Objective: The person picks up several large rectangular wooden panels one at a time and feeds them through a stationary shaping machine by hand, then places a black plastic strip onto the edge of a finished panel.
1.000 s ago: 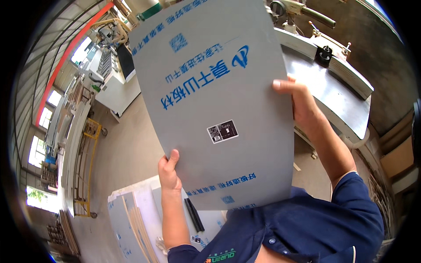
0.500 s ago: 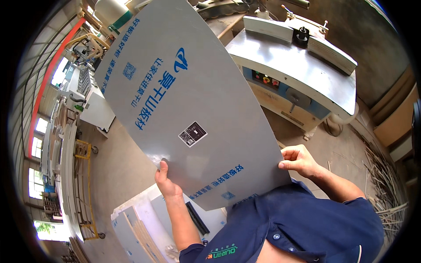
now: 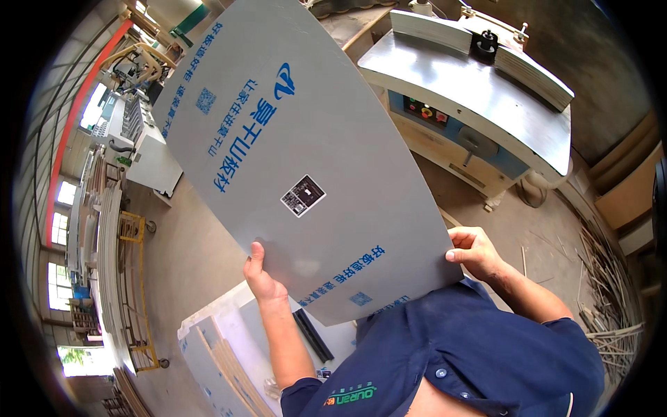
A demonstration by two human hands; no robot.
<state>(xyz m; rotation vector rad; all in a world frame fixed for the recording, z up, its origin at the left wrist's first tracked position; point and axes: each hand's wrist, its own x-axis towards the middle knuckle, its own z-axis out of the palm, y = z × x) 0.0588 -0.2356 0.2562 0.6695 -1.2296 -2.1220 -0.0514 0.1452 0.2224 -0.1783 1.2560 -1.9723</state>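
Note:
A large grey panel (image 3: pixel 347 181) with blue print and a small black-and-white label (image 3: pixel 303 196) fills the middle of the view, tilted up in front of me. My left hand (image 3: pixel 264 275) grips its left edge near the lower end, thumb on the face and fingers hidden behind. On the opposite edge, my right hand (image 3: pixel 475 253) pinches the panel with the thumb in front. The panel's near end lies close against my dark blue shirt (image 3: pixel 479 333).
A woodworking machine (image 3: pixel 479 83) with a metal table and black spindle stands at far right. Below left is a stack of boards (image 3: pixel 222 354) with a black strip (image 3: pixel 313 336). A yellow-framed cart (image 3: pixel 132 236) holds panels at left. Thin offcuts (image 3: pixel 611 333) lie at right.
The panel has shifted slightly in both hands' hold, its lower end now a little higher in view. The background has moved slightly as the head turned.

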